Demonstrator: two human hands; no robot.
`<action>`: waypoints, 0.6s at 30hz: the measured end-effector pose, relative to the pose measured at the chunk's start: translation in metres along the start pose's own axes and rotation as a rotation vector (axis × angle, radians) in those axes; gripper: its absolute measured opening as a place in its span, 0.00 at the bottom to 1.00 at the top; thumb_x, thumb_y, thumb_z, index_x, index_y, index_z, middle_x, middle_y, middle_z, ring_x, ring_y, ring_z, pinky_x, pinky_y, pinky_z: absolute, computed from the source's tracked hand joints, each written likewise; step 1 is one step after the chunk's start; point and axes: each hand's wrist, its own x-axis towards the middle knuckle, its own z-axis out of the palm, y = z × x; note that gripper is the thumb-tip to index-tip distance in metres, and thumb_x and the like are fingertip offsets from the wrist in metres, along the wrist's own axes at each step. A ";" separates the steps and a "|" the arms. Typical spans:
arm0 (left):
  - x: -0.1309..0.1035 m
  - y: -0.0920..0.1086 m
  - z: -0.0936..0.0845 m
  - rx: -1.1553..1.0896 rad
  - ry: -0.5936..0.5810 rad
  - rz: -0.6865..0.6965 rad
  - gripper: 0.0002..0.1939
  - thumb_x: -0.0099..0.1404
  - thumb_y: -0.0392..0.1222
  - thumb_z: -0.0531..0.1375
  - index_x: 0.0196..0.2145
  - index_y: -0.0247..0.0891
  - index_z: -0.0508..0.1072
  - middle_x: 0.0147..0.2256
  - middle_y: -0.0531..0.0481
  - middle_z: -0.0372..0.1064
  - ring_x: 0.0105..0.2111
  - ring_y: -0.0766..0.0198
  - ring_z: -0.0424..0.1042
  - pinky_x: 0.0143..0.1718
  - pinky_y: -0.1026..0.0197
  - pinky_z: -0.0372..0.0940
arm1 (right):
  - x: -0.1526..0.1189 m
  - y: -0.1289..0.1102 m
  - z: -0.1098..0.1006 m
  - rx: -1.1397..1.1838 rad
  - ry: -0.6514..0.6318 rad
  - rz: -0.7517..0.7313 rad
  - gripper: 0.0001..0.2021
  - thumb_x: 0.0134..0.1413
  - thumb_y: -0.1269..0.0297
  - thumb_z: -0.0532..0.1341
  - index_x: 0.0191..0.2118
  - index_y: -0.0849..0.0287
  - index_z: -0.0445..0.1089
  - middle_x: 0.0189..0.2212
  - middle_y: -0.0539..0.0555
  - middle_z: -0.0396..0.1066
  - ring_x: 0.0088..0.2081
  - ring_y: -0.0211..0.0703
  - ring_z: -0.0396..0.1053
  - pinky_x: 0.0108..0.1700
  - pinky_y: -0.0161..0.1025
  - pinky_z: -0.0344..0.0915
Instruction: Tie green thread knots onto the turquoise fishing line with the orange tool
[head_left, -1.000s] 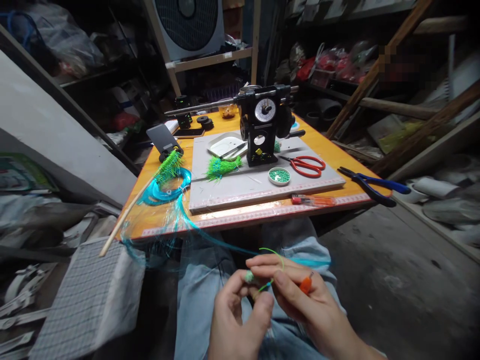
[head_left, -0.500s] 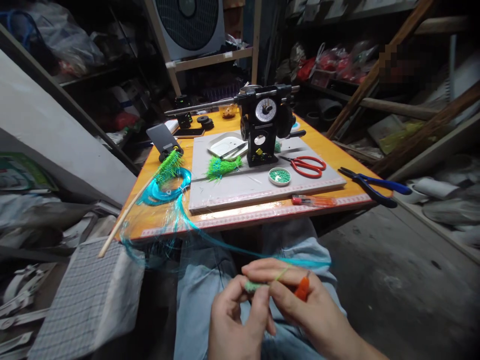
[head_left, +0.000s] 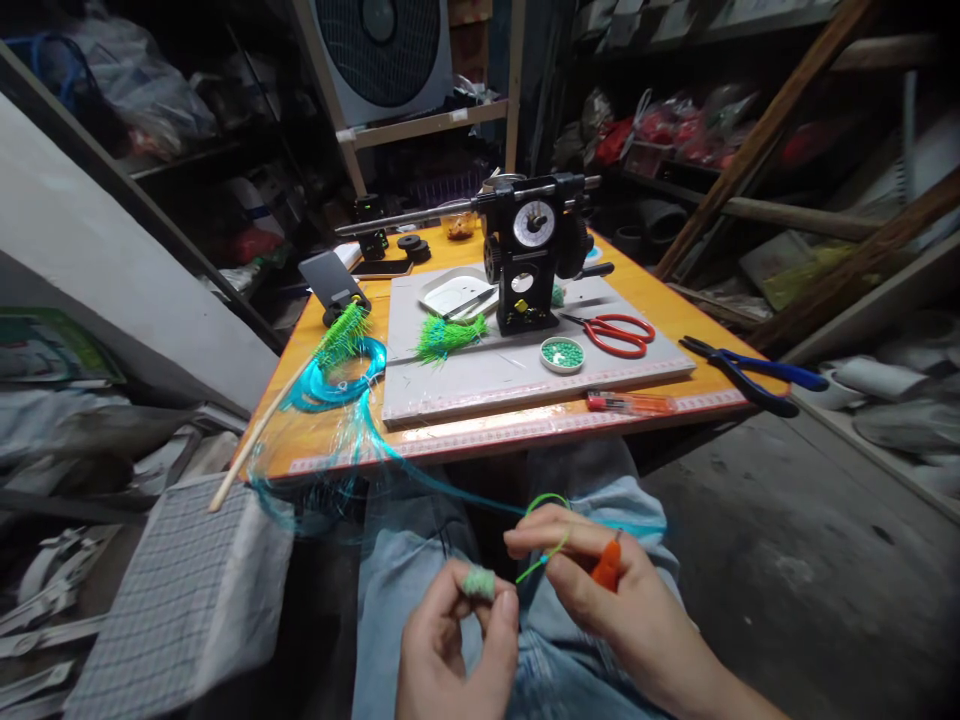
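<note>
My left hand (head_left: pixel 457 640) is closed over my lap, thumb bent toward the fingers. A pale green wrap (head_left: pixel 478 582) sits around its index finger. What lies between thumb and finger is too small to make out. My right hand (head_left: pixel 622 600), to its right, pinches a bright green cord (head_left: pixel 550 497) that loops above its fingers. A small blue piece is on the cord, and the cord's lower end comes near my left thumb. Tucked in the same hand is an orange-handled tool (head_left: pixel 607 566) with a thin metal tip. Blue strands (head_left: pixel 450 490) run from the table to behind my right hand.
On the orange table (head_left: pixel 300 335) stand a black winding machine (head_left: pixel 527 250), red-handled scissors (head_left: pixel 619 335), a dish of green beads (head_left: pixel 562 354), blue pliers (head_left: pixel 750 375), green bristly bundles (head_left: pixel 450 338) and a blue strand coil (head_left: pixel 307 390). A wooden stick (head_left: pixel 255 440) overhangs the left edge.
My hands have moved apart, the left going left and slightly down. The green cord now shows as a loop above my right hand.
</note>
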 end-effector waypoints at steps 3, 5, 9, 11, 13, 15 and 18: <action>0.000 -0.002 0.000 -0.024 -0.017 0.007 0.11 0.55 0.47 0.66 0.22 0.40 0.70 0.16 0.58 0.55 0.24 0.63 0.66 0.29 0.64 0.61 | -0.003 -0.001 0.002 -0.017 -0.026 0.085 0.12 0.53 0.55 0.66 0.41 0.54 0.77 0.34 0.54 0.72 0.36 0.46 0.70 0.36 0.37 0.67; 0.001 -0.003 0.001 -0.018 -0.024 0.041 0.10 0.56 0.44 0.65 0.22 0.40 0.70 0.17 0.57 0.59 0.23 0.64 0.65 0.28 0.65 0.61 | -0.003 -0.001 0.004 -0.024 -0.020 0.097 0.09 0.55 0.56 0.64 0.36 0.55 0.75 0.31 0.52 0.70 0.34 0.44 0.69 0.34 0.36 0.65; 0.001 -0.003 0.003 -0.001 -0.002 0.136 0.04 0.55 0.37 0.64 0.24 0.40 0.73 0.21 0.56 0.66 0.22 0.68 0.63 0.27 0.69 0.60 | -0.002 -0.002 0.005 -0.081 -0.004 0.000 0.07 0.58 0.60 0.62 0.31 0.56 0.71 0.30 0.51 0.68 0.35 0.43 0.67 0.35 0.35 0.63; 0.002 -0.002 0.004 -0.021 0.030 0.146 0.02 0.53 0.35 0.65 0.27 0.40 0.75 0.22 0.56 0.68 0.23 0.68 0.65 0.29 0.70 0.61 | -0.002 -0.003 0.004 -0.135 0.009 -0.034 0.07 0.59 0.60 0.61 0.31 0.56 0.71 0.30 0.51 0.68 0.35 0.43 0.66 0.35 0.36 0.62; 0.003 -0.001 0.005 -0.039 0.056 0.129 0.03 0.52 0.34 0.65 0.26 0.40 0.75 0.21 0.57 0.68 0.23 0.68 0.65 0.28 0.71 0.61 | -0.002 -0.003 0.003 -0.178 0.006 -0.050 0.07 0.60 0.60 0.61 0.31 0.55 0.71 0.30 0.51 0.67 0.34 0.43 0.66 0.35 0.36 0.61; 0.003 0.000 0.005 -0.043 0.060 0.122 0.05 0.52 0.34 0.65 0.22 0.40 0.73 0.20 0.57 0.67 0.22 0.69 0.65 0.26 0.72 0.60 | -0.003 -0.002 0.003 -0.191 -0.019 -0.058 0.07 0.60 0.61 0.60 0.31 0.55 0.71 0.31 0.51 0.68 0.34 0.43 0.66 0.35 0.37 0.61; 0.003 -0.001 0.005 -0.057 0.043 0.136 0.03 0.52 0.34 0.65 0.24 0.40 0.75 0.20 0.57 0.68 0.22 0.69 0.65 0.27 0.72 0.61 | -0.004 0.000 0.004 -0.165 -0.033 -0.077 0.06 0.60 0.62 0.61 0.32 0.55 0.71 0.31 0.51 0.68 0.35 0.43 0.67 0.36 0.37 0.61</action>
